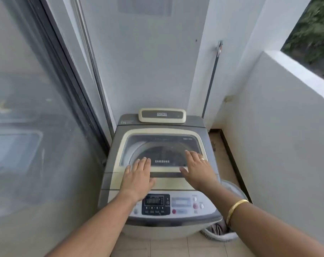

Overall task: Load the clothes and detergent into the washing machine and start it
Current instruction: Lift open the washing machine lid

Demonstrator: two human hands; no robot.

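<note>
Washing machine (pixel 157 164) in balcony corner, lid (pixel 161 134) shut; drum dim through glass, contents unclear. White laundry basket (pixel 231 236) at front right corner, striped cloth (pixel 215 229) inside. Left hand (pixel 139 179), right hand (pixel 198 169) flat, fingers spread, gripping nothing, near lid's front edge. Control panel (pixel 168 205) lit. Tiled floor (pixel 166 247), glass door (pixel 36 117) left, white walls.

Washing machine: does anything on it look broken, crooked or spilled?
Nothing stands out. The grey and cream top-loading washing machine has its clear lid shut flat, with the left hand and right hand spread on it. Its control panel looks intact.
</note>
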